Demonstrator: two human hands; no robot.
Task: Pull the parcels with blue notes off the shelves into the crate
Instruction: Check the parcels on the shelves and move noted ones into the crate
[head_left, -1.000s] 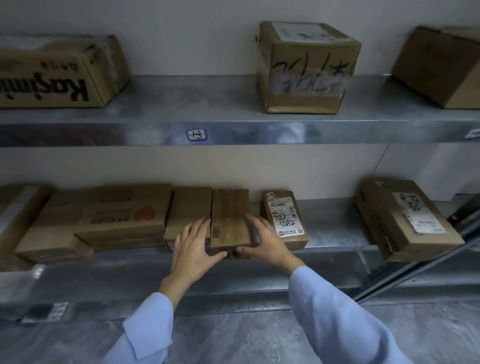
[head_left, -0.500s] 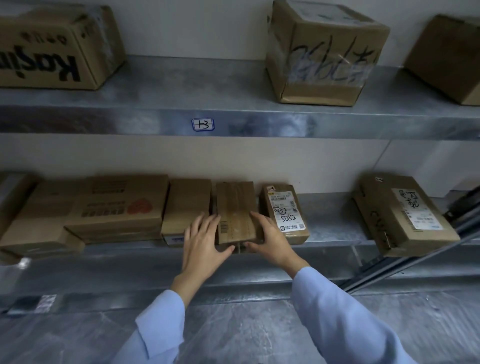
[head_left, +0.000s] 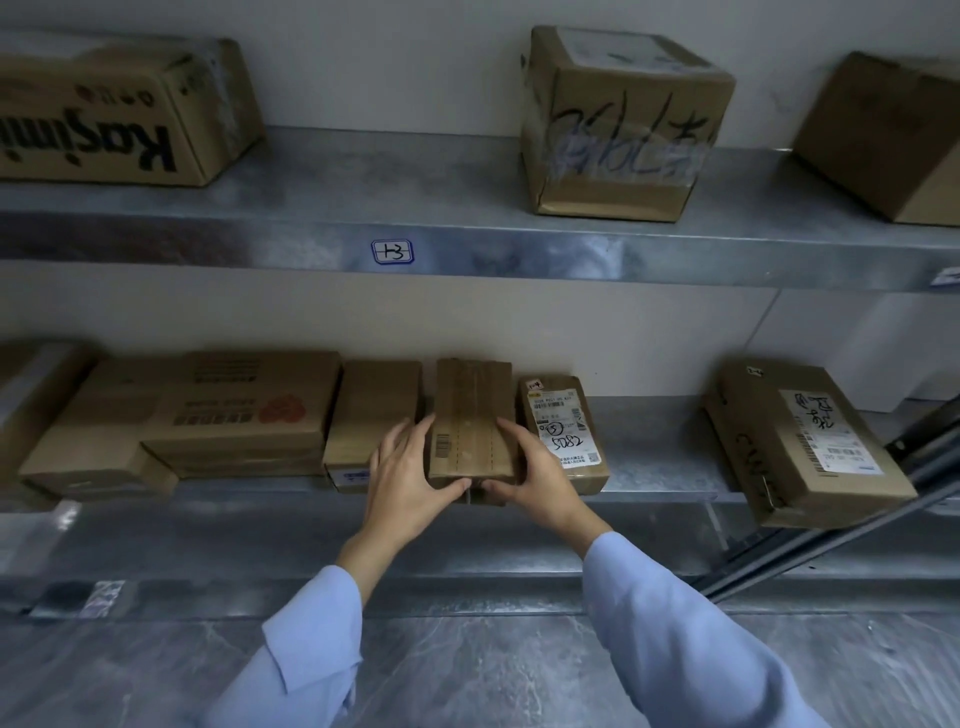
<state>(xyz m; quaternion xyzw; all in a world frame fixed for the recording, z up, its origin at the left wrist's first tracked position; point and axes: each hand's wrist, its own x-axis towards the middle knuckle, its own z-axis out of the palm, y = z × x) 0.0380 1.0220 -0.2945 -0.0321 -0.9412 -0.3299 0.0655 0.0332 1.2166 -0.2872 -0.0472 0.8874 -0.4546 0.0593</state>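
My left hand (head_left: 402, 483) has joined my right hand (head_left: 535, 480); both now curl round the narrow parcel (head_left: 470, 421). I judge it ready to pull.

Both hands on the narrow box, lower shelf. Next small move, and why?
Probably draw the narrow box straight toward the front of the lower shelf. The left hand and right hand grip its sides, thumbs at its front end, and it sits close between a plain box and a labelled box, so a straight pull should avoid dragging them. No crate is in view.
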